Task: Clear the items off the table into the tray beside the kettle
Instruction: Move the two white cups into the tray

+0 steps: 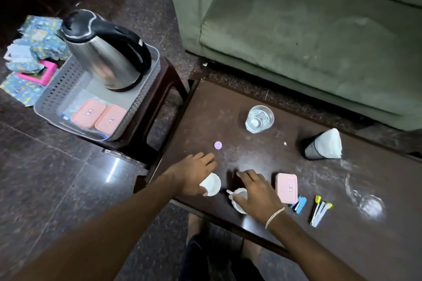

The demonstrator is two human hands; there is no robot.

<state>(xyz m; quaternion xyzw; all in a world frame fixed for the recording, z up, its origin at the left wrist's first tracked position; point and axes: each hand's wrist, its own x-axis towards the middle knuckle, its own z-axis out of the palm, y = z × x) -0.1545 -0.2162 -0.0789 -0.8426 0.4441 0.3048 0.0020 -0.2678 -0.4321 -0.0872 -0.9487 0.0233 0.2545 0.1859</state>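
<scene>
On the dark table (251,102), my left hand (194,173) grips a small white cup (212,183) near the front-left edge. Beside it my right hand (258,191) closes over a second white cup (241,198) that has a small spoon or stick in it. A pink box (287,187) lies just right of that hand. A grey perforated tray (59,91) on a stool at the left holds a steel kettle (107,52) and two pink boxes (99,116).
Also on the table: a glass of water (259,118), a small purple cap (218,145), a black mesh holder with tissue (322,146), a blue stapler (299,204), pens (319,211), an empty glass (365,201). A green sofa (308,29) stands behind. Wrapped packages (34,52) lie on the floor.
</scene>
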